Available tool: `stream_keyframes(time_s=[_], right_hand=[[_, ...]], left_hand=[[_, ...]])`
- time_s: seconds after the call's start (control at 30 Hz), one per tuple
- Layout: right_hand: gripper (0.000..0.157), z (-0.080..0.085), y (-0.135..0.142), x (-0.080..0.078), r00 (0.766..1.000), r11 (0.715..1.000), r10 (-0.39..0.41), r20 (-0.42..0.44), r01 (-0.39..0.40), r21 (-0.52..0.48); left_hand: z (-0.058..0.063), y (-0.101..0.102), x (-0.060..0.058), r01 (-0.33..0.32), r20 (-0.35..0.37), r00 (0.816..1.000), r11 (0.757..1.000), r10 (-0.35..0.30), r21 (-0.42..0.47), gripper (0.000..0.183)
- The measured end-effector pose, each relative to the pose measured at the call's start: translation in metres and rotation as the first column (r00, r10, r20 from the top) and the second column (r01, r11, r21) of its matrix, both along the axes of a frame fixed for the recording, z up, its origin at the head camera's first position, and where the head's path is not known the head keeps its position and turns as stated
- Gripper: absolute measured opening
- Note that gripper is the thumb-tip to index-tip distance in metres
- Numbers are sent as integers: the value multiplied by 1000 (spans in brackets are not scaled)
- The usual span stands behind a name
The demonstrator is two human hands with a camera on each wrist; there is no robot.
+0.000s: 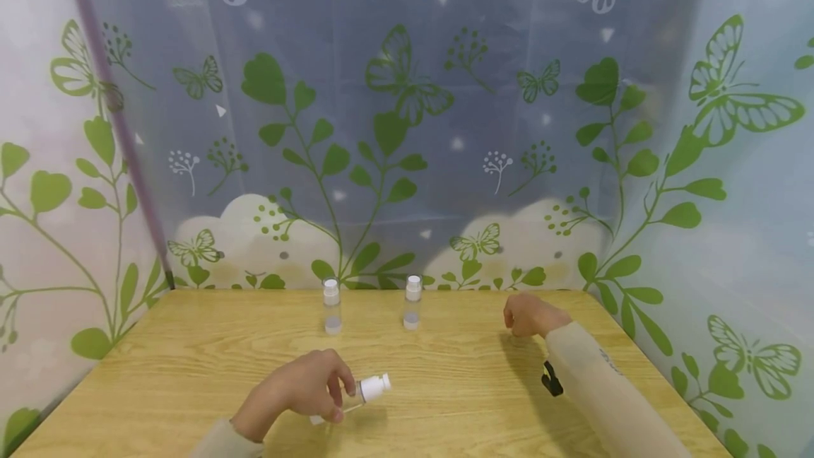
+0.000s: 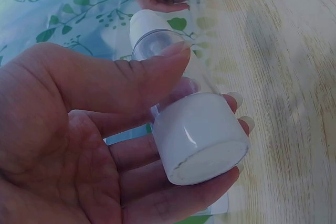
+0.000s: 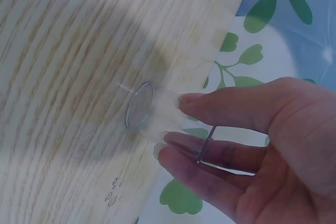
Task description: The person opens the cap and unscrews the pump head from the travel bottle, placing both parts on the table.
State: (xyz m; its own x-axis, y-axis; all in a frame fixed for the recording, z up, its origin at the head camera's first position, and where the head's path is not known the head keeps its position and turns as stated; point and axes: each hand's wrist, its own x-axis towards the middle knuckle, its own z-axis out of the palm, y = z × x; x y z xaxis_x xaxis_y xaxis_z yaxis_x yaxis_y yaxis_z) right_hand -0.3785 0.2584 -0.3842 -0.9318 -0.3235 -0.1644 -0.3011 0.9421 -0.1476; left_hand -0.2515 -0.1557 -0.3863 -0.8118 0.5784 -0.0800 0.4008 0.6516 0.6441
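In the head view my left hand (image 1: 310, 386) grips a small clear pump bottle (image 1: 374, 387) at the front of the table, tilted with its white top to the right. The left wrist view shows its white base (image 2: 202, 137), with the thumb across the clear body and the fingers behind. Farther back on the right, my right hand (image 1: 533, 315) is low over the table. Up close in the right wrist view, thumb and fingertips pinch a clear, tube-shaped cap (image 3: 153, 111), its rim close to the wood. That cap is hidden in the head view.
Two similar bottles, a left one (image 1: 332, 308) and a right one (image 1: 412, 304), stand upright near the back edge of the wooden table (image 1: 445, 387). A patterned curtain (image 1: 483, 126) closes off the back and both sides. A black clip (image 1: 552, 379) shows at the right sleeve.
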Motion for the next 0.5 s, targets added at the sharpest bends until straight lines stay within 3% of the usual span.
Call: stream_keyframes(time_s=[0.03, 0.17, 0.27, 0.43, 0.5], right_hand=[[23, -1, 0, 0, 1000, 1000, 0, 3, 0, -3], [45, -4, -2, 0, 1000, 1000, 1, 4, -1, -20], [53, -5, -3, 1, 1000, 999, -10, 4, 10, -34], [52, -5, -4, 1, 1000, 1000, -16, 5, 16, -25], [41, -4, -5, 1, 1000, 1000, -6, 0, 6, 1]], left_hand=[[0, 0, 0, -1, 2, 1000, 1000, 1, 1, 25], [1, 0, 1, -4, 4, 1000, 1000, 4, 3, 25], [2, 0, 1, -7, 6, 1000, 1000, 7, 3, 25], [2, 0, 1, -12, 15, 1000, 1000, 12, 3, 25], [2, 0, 1, -12, 17, 1000, 1000, 12, 3, 25]])
